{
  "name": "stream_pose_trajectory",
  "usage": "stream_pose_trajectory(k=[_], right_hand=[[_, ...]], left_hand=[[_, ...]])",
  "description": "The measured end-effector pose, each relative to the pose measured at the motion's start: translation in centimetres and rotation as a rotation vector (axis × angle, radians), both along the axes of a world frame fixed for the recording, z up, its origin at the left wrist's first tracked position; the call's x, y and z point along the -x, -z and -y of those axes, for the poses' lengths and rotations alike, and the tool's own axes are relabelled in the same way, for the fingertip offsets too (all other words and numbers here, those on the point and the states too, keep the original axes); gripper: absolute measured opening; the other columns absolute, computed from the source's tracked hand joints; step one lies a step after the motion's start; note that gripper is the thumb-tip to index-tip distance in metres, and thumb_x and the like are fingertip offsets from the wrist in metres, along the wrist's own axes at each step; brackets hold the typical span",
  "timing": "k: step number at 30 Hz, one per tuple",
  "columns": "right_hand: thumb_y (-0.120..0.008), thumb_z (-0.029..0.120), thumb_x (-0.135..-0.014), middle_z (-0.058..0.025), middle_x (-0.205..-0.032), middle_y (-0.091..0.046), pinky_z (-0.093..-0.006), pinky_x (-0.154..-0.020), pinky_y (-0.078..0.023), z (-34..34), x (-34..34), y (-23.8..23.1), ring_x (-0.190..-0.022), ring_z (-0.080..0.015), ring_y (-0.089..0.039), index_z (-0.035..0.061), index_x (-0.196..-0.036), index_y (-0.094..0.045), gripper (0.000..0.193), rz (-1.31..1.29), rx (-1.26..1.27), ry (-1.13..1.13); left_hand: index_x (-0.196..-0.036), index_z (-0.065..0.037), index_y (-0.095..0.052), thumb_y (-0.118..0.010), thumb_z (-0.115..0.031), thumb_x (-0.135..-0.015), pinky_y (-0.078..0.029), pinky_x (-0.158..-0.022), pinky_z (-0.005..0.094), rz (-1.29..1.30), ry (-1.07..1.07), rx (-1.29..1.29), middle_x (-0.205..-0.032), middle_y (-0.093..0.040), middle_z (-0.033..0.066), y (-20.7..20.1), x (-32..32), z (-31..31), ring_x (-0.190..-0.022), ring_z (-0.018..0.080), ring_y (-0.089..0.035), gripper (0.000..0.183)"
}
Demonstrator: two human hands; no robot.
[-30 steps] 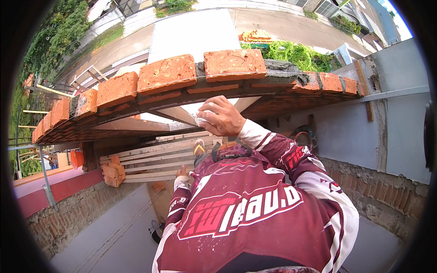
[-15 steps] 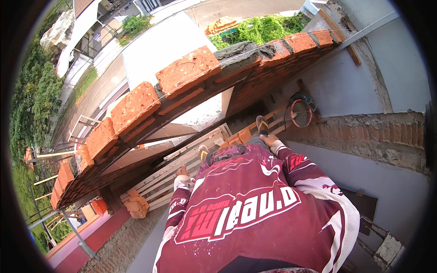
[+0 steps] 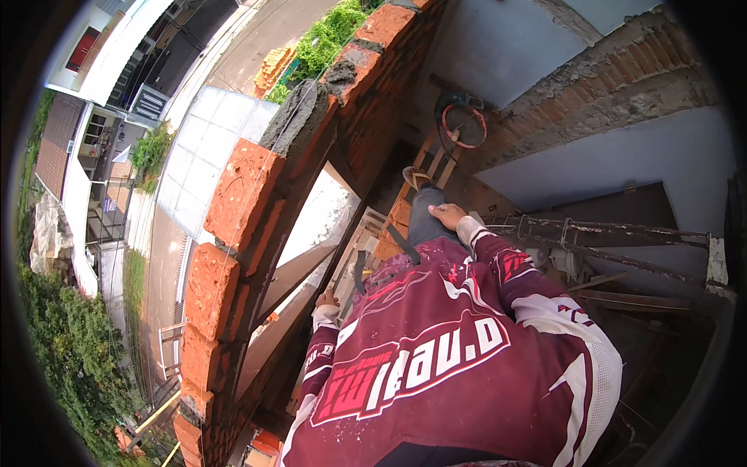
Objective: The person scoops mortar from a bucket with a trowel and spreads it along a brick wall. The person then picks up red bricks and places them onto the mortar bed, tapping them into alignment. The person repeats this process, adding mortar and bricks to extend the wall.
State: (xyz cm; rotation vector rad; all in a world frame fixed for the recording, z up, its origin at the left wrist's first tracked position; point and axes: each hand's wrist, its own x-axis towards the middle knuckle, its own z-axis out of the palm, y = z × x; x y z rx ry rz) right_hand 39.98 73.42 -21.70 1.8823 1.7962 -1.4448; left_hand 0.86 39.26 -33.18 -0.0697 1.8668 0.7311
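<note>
Brick wall (image 3: pixel 241 194): in the head view it fills the left-centre of the frame, its long axis running from the top middle down to the lower left, with grey mortar (image 3: pixel 299 117) toward its upper end. A red-rimmed round container (image 3: pixel 444 124) sits upper right, contents unclear. Your right hand (image 3: pixel 446 216) is at your trouser leg (image 3: pixel 426 214), your left hand (image 3: pixel 327 299) nearer the wall; I cannot tell either's finger spread.

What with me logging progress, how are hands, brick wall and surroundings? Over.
Right hand on trouser leg; left hand beside body, hold unclear. Brick wall: bare mortar on top. Red-rimmed container apart from both hands.
</note>
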Motion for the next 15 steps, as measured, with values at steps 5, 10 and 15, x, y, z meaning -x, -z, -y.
stream_pose_trajectory(k=[5, 10, 15], right_hand=[[-0.062, 0.052, -0.095, -0.0173, -0.109, -0.073, -0.0384, -0.093, -0.050, -0.3, -5.7, 1.9, -0.105, -0.0281, -0.069, 0.0049, -0.115, -0.073, 0.052, -0.019, -0.072, 0.339], [-0.063, 0.052, -0.092, -0.0190, -0.115, -0.071, -0.0421, -0.098, -0.048, -6.0, -12.8, 9.6, -0.113, -0.0348, -0.065, 0.0038, -0.115, -0.073, 0.055, 0.201, -0.031, 0.100], [-0.070, 0.039, -0.089, -0.0189, -0.110, -0.073, -0.0406, -0.099, -0.048, -14.6, -16.4, 16.9, -0.111, -0.0349, -0.067, 0.0016, -0.111, -0.073, 0.044, 0.097, -0.089, 0.321]], left_hand=[[-0.101, 0.001, -0.066, -0.060, -0.060, -0.095, -0.045, -0.049, 0.0364, -0.137, 0.526, 0.181, -0.071, -0.064, 0.0085, -0.4, 2.3, -4.9, -0.057, 0.0202, -0.060, 0.062], [-0.115, 0.000, -0.062, -0.053, -0.067, -0.094, -0.047, -0.051, 0.0401, -0.090, 0.351, 0.237, -0.079, -0.068, 0.0113, -2.3, -0.3, -10.8, -0.059, 0.0223, -0.061, 0.071], [-0.097, 0.001, -0.068, -0.062, -0.052, -0.096, -0.051, -0.061, 0.0355, -0.059, 0.501, 0.172, -0.076, -0.068, 0.0076, -4.0, -7.6, -19.5, -0.065, 0.0183, -0.063, 0.054]])
